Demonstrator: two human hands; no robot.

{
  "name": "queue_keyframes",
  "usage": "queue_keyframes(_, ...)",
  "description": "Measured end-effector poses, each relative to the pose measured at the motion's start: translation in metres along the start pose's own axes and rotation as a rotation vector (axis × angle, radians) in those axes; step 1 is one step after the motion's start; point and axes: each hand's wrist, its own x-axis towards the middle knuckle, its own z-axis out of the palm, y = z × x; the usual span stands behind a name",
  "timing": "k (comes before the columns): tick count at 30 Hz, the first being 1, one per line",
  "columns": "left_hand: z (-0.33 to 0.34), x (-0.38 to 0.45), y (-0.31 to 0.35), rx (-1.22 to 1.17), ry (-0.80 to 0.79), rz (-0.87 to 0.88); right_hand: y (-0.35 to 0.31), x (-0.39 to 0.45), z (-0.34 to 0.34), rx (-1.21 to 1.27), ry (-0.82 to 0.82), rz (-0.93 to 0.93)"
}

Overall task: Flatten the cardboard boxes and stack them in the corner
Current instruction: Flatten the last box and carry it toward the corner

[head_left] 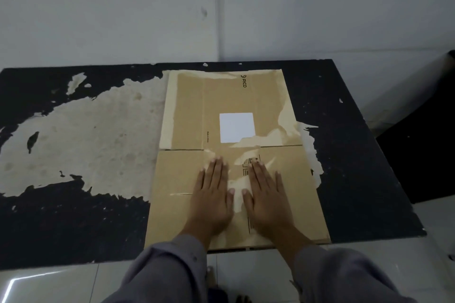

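Left hand (211,194) and right hand (264,194) lie flat, fingers straight and close together, palms pressing down side by side on the box (177,174). Neither hand grips anything.

The box lies collapsed under both hands on a dark, badly peeled surface (61,229), and reaches from the wrists out past the fingertips toward the wall (123,7). A fold line crosses it just beyond the fingertips. Further out sits a white label (236,127). Torn patches of the paper skin show between the thumbs and to the right of the right hand.

Judgement: flattening looks nearly done; stacking not yet begun.

Risks from here:
- Pressure is concentrated at the near half. The far panel beyond the fingertips is unweighted and could spring up along the crease on release.
- The near edge sits at or just over the surface edge, below the wrists. A forward push is safe; a pull toward the body could slide the box off onto the floor (49,283).
- The torn skin is weak; dragging palms across it could tear more.
- Whether a second box lies beneath cannot be told.
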Motion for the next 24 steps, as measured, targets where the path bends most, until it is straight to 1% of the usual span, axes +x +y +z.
queue_keyframes(5,0.0,0.001,0.0,0.002,-0.001,0.012,0.0,0.002,0.002,0.041,0.051,0.005)
queue_keyframes(7,-0.003,0.0,-0.002,-0.01,-0.007,0.009,0.0,0.008,-0.001,0.044,0.104,0.008)
queue_keyframes(9,-0.006,0.006,-0.006,-0.026,-0.017,0.035,0.003,0.023,-0.006,-0.011,0.161,-0.014)
queue_keyframes(12,-0.011,0.039,-0.021,-0.002,-0.018,0.09,0.008,0.062,-0.017,-0.09,0.229,0.005)
queue_keyframes(14,-0.016,0.074,-0.032,0.015,0.005,0.076,0.009,0.093,-0.02,-0.077,0.252,0.057)
queue_keyframes(18,-0.018,0.122,-0.04,0.001,0.016,0.024,0.008,0.137,-0.012,-0.022,0.189,0.115)
queue_keyframes(21,-0.013,0.125,-0.04,0.009,0.064,0.033,0.012,0.145,-0.005,-0.033,0.136,0.105)
queue_keyframes(24,-0.013,0.126,-0.04,-0.005,0.068,0.043,0.013,0.145,-0.004,-0.027,0.122,0.11)
